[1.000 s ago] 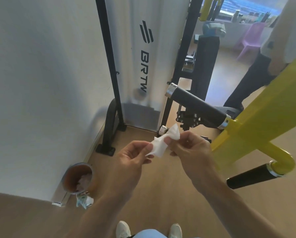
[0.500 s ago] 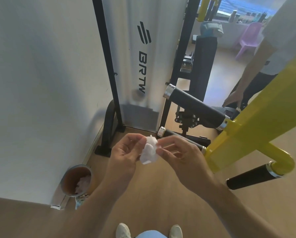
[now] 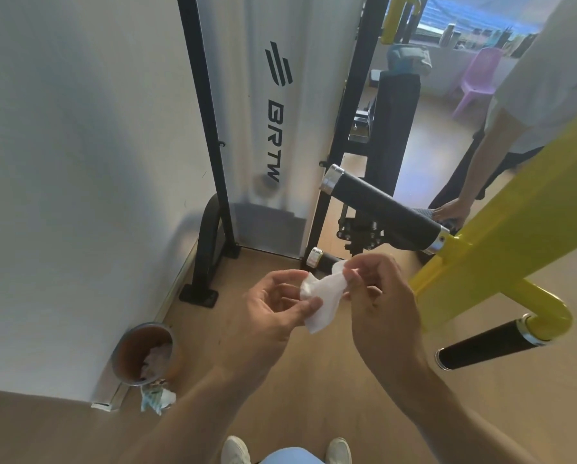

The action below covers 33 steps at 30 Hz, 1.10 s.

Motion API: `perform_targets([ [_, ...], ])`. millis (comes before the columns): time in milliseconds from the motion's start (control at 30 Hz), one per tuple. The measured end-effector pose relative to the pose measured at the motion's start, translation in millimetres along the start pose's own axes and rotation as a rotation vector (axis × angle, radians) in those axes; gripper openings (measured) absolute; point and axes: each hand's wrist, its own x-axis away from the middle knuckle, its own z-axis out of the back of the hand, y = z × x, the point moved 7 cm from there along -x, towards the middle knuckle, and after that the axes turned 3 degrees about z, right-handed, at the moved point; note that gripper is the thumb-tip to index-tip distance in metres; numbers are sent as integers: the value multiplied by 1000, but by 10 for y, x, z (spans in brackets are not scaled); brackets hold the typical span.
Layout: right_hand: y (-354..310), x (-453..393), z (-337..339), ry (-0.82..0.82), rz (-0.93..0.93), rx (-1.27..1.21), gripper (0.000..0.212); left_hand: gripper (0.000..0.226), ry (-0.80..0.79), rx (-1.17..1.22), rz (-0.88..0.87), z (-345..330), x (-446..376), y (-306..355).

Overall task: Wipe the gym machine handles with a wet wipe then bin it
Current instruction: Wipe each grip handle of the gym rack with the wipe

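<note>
You pinch the wipe (image 3: 320, 298) between left hand (image 3: 270, 316) and right hand (image 3: 380, 296) in mid-air near the upper handle (image 3: 380, 209); spread it flat, then wrap the grip fully.

Glossy yellow metal frame (image 3: 501, 229) – matt black textured grip (image 3: 380, 209), wood floor (image 3: 314, 380)

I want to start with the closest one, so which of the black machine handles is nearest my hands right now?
The small lower handle, partly hidden just behind the wet wipe; the other two sit farther away.
</note>
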Motion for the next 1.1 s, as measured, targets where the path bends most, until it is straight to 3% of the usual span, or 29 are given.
perform_targets([
  [167,-292,-39,167,187,212,181,17,16,-72,-18,-165,-241,-14,196],
  [233,-362,-126,70,136,334,353,13,7,-119,-93,-164,-298,-67,180],
  [300,-279,-228,-163,-56,398,507,15,9,-205,-282,-126,-311,-140,74],
  [400,-36,-220,-392,-364,314,579,28,13,-129,-417,-135,-107,-260,-64],
  [500,44,-197,-357,-446,313,594,54,9,64,-464,-219,166,-388,-1],
  [667,171,-239,-395,-547,148,816,51,28,76,-528,-344,49,-668,228],
  [833,231,-209,-285,-633,-42,1119,32,24,-50,-562,-333,-202,-868,143],
  [933,177,-198,-375,-627,18,1142,29,23,-52,-389,-298,-189,-873,56],
  [1033,97,-244,-670,-590,177,1015,32,24,-54,-324,-271,-176,-882,15],
  [1100,84,-240,-675,-616,181,1024,31,26,-61,-318,-254,-156,-892,5],
])
